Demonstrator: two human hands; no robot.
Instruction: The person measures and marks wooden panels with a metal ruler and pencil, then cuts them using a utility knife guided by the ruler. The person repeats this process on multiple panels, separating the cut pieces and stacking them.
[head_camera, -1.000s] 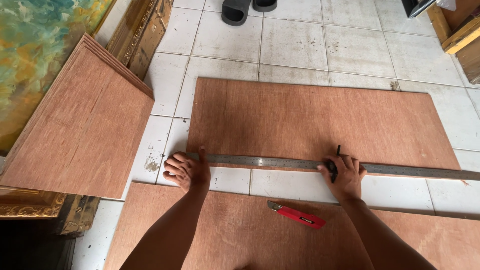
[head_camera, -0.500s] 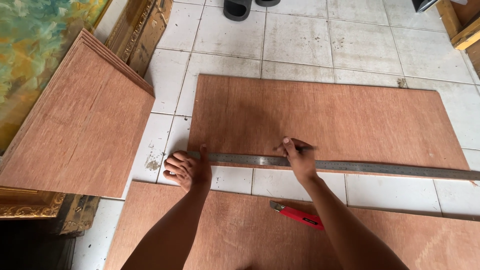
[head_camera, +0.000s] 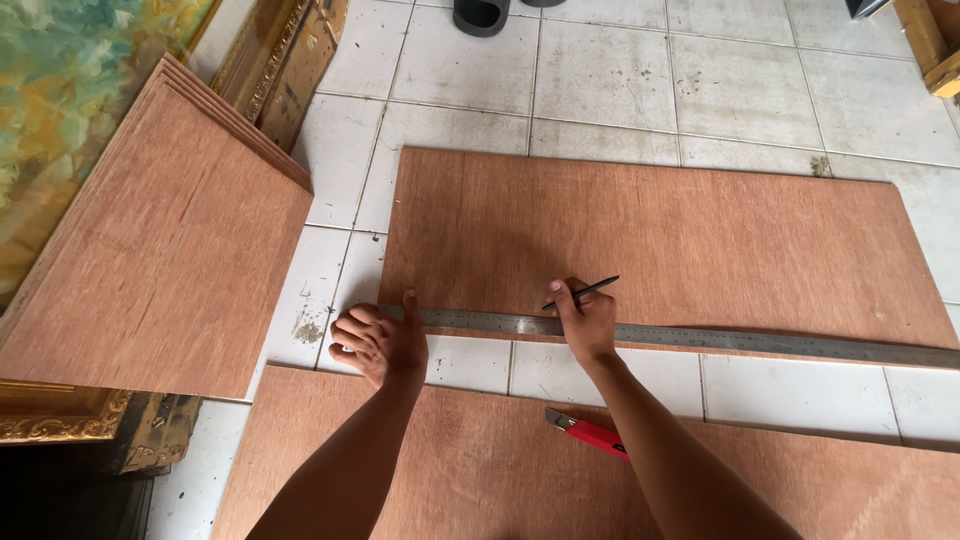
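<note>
the left hand (head_camera: 378, 343) presses its curled fingers on the near end of the long steel ruler (head_camera: 700, 338), which lies along the near edge of the plywood sheet (head_camera: 650, 235) on the tiled floor (head_camera: 600, 75). the right hand (head_camera: 585, 322) rests on the ruler, fingers pinched narrow around a dark pencil (head_camera: 582, 292). a red utility knife (head_camera: 588, 432) lies on the nearer plywood sheet (head_camera: 480, 470). a stack of plywood boards (head_camera: 160, 260) leans at left.
</note>
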